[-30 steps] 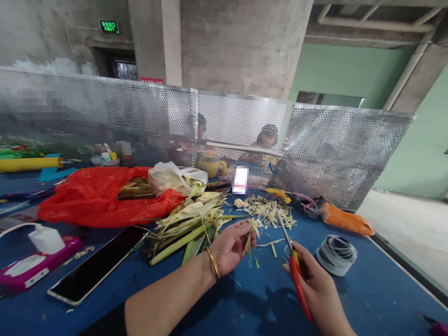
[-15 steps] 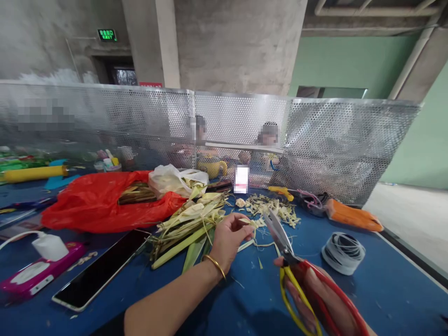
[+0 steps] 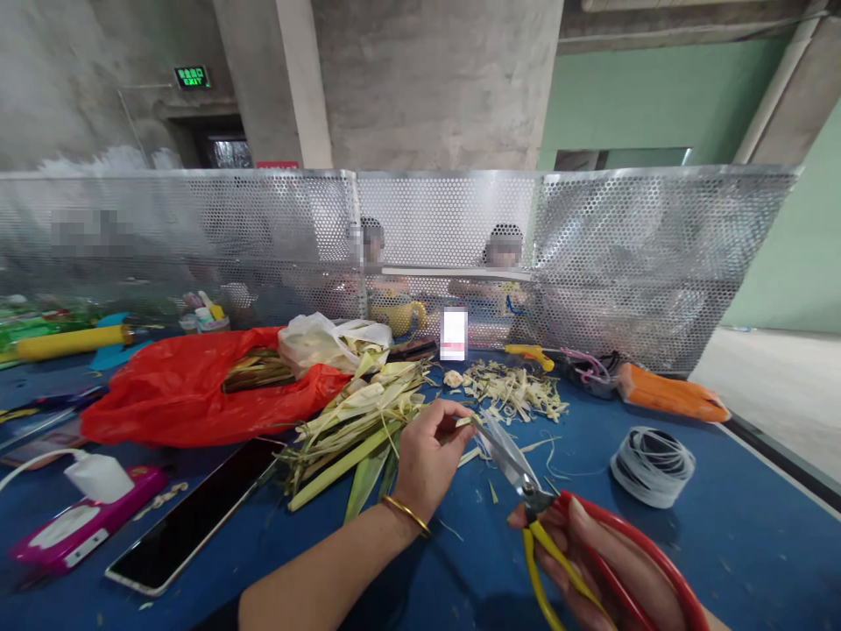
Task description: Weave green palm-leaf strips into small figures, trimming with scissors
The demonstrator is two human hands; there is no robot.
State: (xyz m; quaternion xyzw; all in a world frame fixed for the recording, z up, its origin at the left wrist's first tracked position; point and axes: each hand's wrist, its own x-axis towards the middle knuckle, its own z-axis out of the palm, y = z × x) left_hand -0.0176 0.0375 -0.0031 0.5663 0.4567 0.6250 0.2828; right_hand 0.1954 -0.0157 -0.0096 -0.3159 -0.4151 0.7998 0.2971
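Note:
My left hand (image 3: 430,447) pinches a small pale strip of husk (image 3: 465,421) between thumb and fingertips. In my right hand (image 3: 591,561) is a pair of scissors (image 3: 519,478) with one red and one yellow handle. Its blades are parted, and their tips reach the strip beside my left fingertips. Just left of my left hand lies a pile of dried husk leaves (image 3: 361,421). Pale husk trimmings (image 3: 516,390) are heaped beyond the blades.
A red plastic bag (image 3: 177,394), a phone (image 3: 197,517) and a pink power strip (image 3: 92,526) lie at left. At right are a coil of clear line (image 3: 653,467) and an orange packet (image 3: 670,393). A perforated metal screen (image 3: 631,263) stands behind, with people beyond it.
The scissors have moved left and their tips now meet the strip at my left fingertips. My left hand stays in nearly the same place. The camera view has shifted slightly.

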